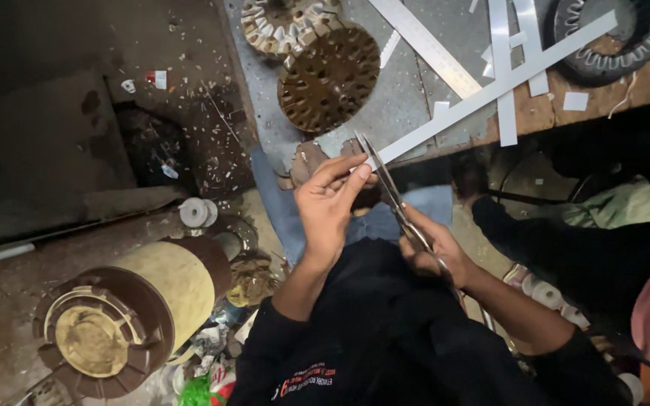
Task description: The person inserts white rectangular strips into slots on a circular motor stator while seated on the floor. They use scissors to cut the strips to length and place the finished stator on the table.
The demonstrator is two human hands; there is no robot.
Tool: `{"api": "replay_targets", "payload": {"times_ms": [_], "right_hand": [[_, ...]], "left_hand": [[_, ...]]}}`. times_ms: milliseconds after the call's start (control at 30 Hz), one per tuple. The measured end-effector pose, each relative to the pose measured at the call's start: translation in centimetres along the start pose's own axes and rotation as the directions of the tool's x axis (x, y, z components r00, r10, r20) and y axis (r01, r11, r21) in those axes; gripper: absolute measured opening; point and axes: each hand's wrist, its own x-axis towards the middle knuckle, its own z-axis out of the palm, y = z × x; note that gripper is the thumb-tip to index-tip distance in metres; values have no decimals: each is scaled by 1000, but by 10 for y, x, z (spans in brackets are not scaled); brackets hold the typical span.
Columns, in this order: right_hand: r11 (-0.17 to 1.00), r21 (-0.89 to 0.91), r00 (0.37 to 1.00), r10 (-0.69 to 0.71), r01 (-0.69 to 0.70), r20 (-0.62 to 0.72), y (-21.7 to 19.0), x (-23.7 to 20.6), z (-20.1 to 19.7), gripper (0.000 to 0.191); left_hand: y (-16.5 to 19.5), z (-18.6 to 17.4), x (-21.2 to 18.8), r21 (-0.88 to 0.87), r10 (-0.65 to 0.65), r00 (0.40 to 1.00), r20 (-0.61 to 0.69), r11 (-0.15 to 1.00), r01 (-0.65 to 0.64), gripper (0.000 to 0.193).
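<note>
My left hand (329,207) pinches the near end of a long white strip (490,90) that runs up and right across the workbench. My right hand (432,252) grips metal scissors (387,184), whose blades are parted and point up toward the strip's end beside my left fingers. Both arms wear black sleeves pushed up.
A brown perforated round disc (330,77) and a wound stator core (283,24) lie on the bench (400,98), with more white strips (426,46) and another stator ring (615,37) at the right. A large cylindrical motor housing (126,316) stands on the littered floor at the left. Another person's dark sleeve (558,240) is at the right.
</note>
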Motion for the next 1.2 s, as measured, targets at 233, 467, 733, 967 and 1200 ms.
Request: {"api": "replay_targets", "payload": {"times_ms": [233,467,733,967,1200], "right_hand": [[985,-96,983,134,-146,-129,-13,6,12,103],[968,-152,972,178,-201,-152,-9,5,13,96],[931,-351,968,5,-96,-250,-22,7,8,94],[299,-930,784,-620,213,-20,-110,57,37,83],[99,-984,845,-504,-151,-181,-155,91,53,85]], "left_hand": [[-1,-2,2,-68,-9,1000,4,998,9,20],[-8,-6,-1,-113,-77,997,-12,991,75,21],[-3,-14,11,89,72,996,-44,994,-68,23],[4,-19,16,240,174,985,10,955,-171,25],[6,-37,2,103,84,990,-112,992,-73,20]]}}
